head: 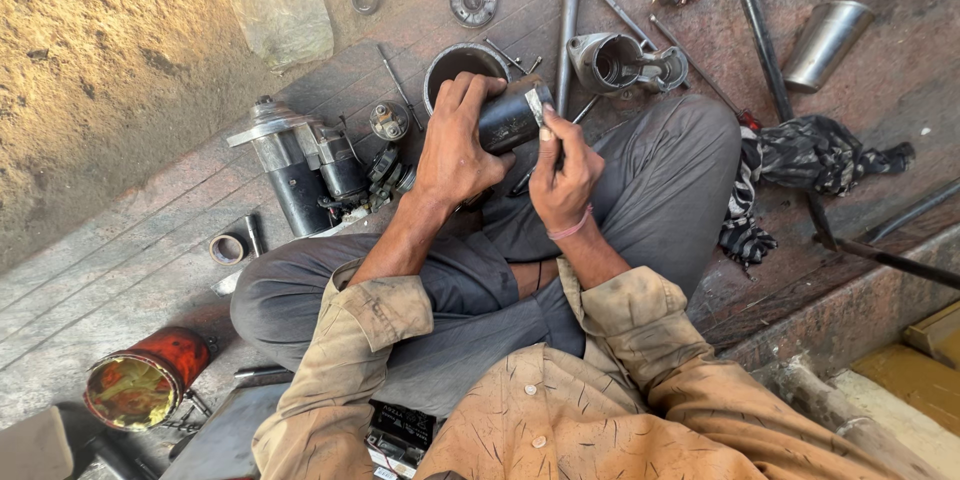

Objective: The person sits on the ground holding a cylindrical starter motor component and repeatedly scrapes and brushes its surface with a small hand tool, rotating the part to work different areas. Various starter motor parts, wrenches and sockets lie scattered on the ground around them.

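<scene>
My left hand (455, 140) grips a black metal cylinder (510, 118), a motor housing, held above my crossed legs. My right hand (562, 178) pinches a small strip of pale abrasive paper (537, 106) and presses it against the cylinder's open end. A pink band circles my right wrist. Just beyond the cylinder a round metal bowl (462, 62) sits on the floor.
A starter motor (298, 165) lies left of my knee. A cast housing (620, 62), a wrench (569, 20), rods, a disc (473, 0) and a steel cup (826, 44) lie ahead. A striped cloth (800, 165) sits right, a red tin (145, 380) lower left.
</scene>
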`<action>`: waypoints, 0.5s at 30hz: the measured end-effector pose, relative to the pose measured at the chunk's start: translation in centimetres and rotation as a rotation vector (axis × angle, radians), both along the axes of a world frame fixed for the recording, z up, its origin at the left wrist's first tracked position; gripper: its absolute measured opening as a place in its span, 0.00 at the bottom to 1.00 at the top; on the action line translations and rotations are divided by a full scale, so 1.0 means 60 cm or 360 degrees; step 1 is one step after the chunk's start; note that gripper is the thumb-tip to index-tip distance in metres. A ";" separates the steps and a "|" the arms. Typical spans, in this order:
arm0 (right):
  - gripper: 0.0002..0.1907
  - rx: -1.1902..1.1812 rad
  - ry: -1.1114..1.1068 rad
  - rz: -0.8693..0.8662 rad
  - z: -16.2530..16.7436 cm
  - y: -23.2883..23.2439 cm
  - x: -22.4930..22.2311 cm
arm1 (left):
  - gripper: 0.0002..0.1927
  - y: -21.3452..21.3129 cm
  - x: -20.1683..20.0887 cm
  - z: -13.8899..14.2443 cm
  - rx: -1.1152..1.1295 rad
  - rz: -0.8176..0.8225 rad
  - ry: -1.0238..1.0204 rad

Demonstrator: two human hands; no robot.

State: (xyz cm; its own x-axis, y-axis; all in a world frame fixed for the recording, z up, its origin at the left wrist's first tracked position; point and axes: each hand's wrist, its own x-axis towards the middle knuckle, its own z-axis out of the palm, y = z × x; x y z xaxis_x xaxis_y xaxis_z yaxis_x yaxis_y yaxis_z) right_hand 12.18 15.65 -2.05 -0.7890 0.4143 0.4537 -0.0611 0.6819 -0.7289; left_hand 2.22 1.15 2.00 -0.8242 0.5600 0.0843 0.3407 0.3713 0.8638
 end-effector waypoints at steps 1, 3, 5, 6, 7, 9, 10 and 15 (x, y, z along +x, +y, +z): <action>0.08 0.0014 0.0005 0.0033 0.000 0.000 0.000 | 0.39 -0.001 0.001 0.001 -0.0007 0.0001 -0.0008; 0.08 0.0004 -0.0010 0.0021 0.000 0.000 0.001 | 0.38 -0.002 0.002 0.002 -0.0014 0.0004 -0.0010; 0.08 -0.0035 -0.0051 -0.0066 -0.001 -0.002 0.001 | 0.38 0.000 0.004 0.003 -0.0006 0.0010 0.0000; 0.08 -0.0034 -0.0041 -0.0049 -0.002 -0.003 0.001 | 0.38 0.000 0.003 0.003 -0.0002 0.0010 0.0003; 0.08 -0.0034 -0.0030 -0.0034 -0.002 -0.004 0.002 | 0.38 0.001 0.003 0.003 0.0001 0.0008 0.0007; 0.09 -0.0025 -0.0015 0.0016 -0.002 -0.006 0.002 | 0.38 0.000 0.000 0.004 0.0001 0.0014 -0.0002; 0.09 -0.0013 -0.0016 0.0050 -0.003 -0.005 0.002 | 0.38 0.000 0.001 0.004 0.0001 0.0023 -0.0020; 0.09 -0.0073 -0.0082 -0.0088 -0.005 -0.001 0.002 | 0.38 -0.002 0.003 0.002 -0.0013 0.0014 -0.0013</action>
State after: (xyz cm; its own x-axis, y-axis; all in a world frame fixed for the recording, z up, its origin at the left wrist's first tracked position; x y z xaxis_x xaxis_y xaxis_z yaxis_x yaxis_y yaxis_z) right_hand 12.28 15.62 -2.34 -0.7861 0.4771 0.3929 0.0139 0.6492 -0.7605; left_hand 2.37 1.01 2.12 -0.8298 0.5532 0.0731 0.3305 0.3816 0.8632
